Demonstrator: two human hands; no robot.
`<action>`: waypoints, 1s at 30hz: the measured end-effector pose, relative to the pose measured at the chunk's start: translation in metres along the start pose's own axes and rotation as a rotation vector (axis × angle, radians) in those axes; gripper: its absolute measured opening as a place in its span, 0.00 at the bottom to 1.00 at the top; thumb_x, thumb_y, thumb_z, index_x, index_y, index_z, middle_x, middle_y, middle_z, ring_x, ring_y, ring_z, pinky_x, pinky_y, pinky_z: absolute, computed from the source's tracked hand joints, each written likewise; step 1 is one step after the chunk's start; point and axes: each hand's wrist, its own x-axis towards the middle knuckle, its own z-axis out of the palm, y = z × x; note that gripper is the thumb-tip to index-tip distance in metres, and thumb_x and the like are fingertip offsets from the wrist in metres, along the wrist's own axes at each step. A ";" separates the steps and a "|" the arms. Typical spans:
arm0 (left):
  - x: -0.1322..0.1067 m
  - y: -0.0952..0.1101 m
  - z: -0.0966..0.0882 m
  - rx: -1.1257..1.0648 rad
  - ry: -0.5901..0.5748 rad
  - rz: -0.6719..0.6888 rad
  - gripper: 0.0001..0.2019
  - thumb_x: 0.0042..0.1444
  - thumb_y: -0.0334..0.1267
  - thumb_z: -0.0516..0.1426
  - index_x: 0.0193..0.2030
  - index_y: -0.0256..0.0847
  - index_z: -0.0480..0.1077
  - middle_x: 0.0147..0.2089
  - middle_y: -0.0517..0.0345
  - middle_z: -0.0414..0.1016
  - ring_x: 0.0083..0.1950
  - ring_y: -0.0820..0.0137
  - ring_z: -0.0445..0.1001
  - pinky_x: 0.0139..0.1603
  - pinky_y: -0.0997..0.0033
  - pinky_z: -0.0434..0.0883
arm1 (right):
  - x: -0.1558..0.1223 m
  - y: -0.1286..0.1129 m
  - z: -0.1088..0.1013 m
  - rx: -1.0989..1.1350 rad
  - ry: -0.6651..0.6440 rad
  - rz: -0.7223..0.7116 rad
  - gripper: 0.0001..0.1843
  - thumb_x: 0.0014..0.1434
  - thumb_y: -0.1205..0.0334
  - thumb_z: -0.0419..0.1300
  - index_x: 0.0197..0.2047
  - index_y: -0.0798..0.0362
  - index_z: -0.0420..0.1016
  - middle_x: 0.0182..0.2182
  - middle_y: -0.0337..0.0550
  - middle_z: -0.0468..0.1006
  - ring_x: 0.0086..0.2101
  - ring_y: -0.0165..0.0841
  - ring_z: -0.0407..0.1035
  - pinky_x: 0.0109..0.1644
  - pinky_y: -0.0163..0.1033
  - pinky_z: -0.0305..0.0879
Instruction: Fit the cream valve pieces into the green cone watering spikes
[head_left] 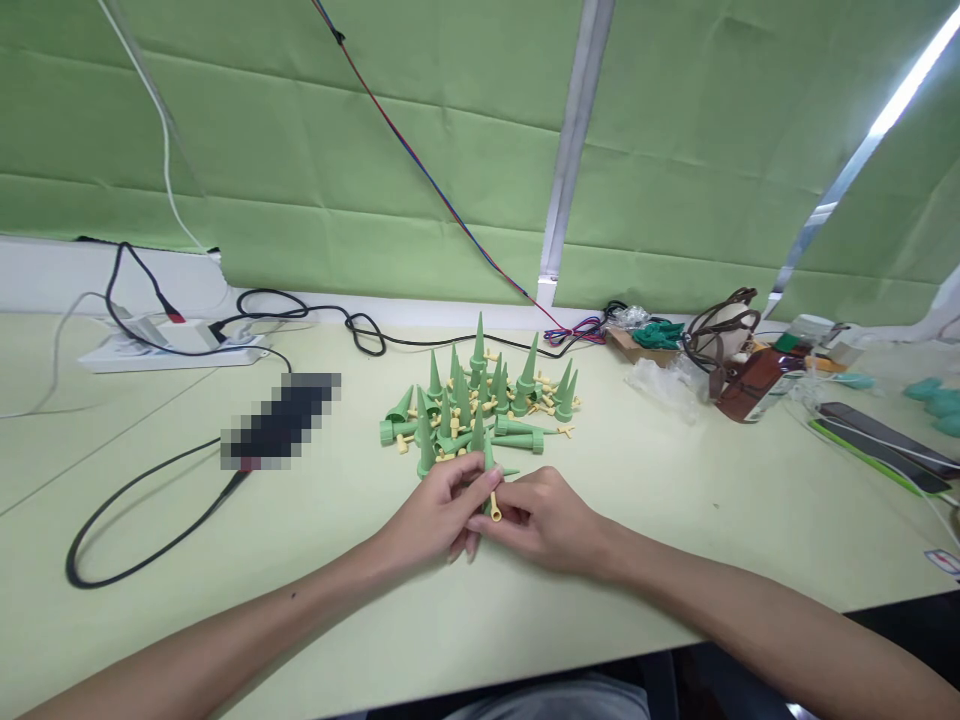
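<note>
Close together at the near side of the pile, my left hand (442, 505) and my right hand (555, 520) are both closed around one green plastic watering spike (489, 458). A small yellow tube-like valve (496, 510) with a round open end shows between my fingertips, at the spike's lower part. My fingers hide most of the spike, and I cannot see how the two parts join. Just beyond lies a cluster of similar green spikes (463, 405), some upright and some on their sides, with yellow valves (454, 426) among them.
A dark pixelated device (281, 425) with a looped black cable lies on the left. Behind it sits a white power strip (172, 350). On the right are a brown bottle (757, 385), clear plastic wrap (664, 388) and a dark phone-like slab (885, 445).
</note>
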 end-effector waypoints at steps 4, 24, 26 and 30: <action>-0.001 -0.001 -0.001 -0.002 -0.004 -0.004 0.17 0.64 0.51 0.58 0.32 0.40 0.61 0.17 0.70 0.61 0.13 0.77 0.65 0.11 0.83 0.57 | -0.001 0.001 0.001 -0.015 0.022 -0.018 0.26 0.67 0.52 0.57 0.21 0.53 0.55 0.16 0.29 0.54 0.17 0.22 0.48 0.23 0.31 0.43; -0.004 0.013 -0.005 0.415 0.252 0.226 0.17 0.64 0.51 0.56 0.33 0.39 0.66 0.18 0.67 0.61 0.18 0.76 0.64 0.19 0.78 0.62 | 0.004 0.007 -0.019 -0.062 0.072 -0.004 0.28 0.73 0.50 0.42 0.23 0.52 0.61 0.18 0.34 0.61 0.21 0.26 0.55 0.27 0.33 0.51; -0.004 0.011 -0.006 0.504 0.260 0.239 0.17 0.65 0.50 0.55 0.32 0.39 0.66 0.18 0.67 0.61 0.19 0.76 0.64 0.20 0.77 0.62 | 0.007 0.011 -0.024 -0.105 0.204 0.085 0.28 0.75 0.54 0.38 0.25 0.52 0.62 0.19 0.35 0.61 0.21 0.27 0.56 0.28 0.33 0.53; -0.006 0.008 -0.005 0.535 0.216 0.191 0.14 0.65 0.50 0.55 0.37 0.40 0.66 0.22 0.66 0.63 0.19 0.76 0.62 0.20 0.77 0.59 | 0.013 0.020 -0.036 -0.276 0.375 0.188 0.23 0.72 0.56 0.47 0.25 0.52 0.62 0.19 0.34 0.60 0.21 0.27 0.54 0.29 0.34 0.51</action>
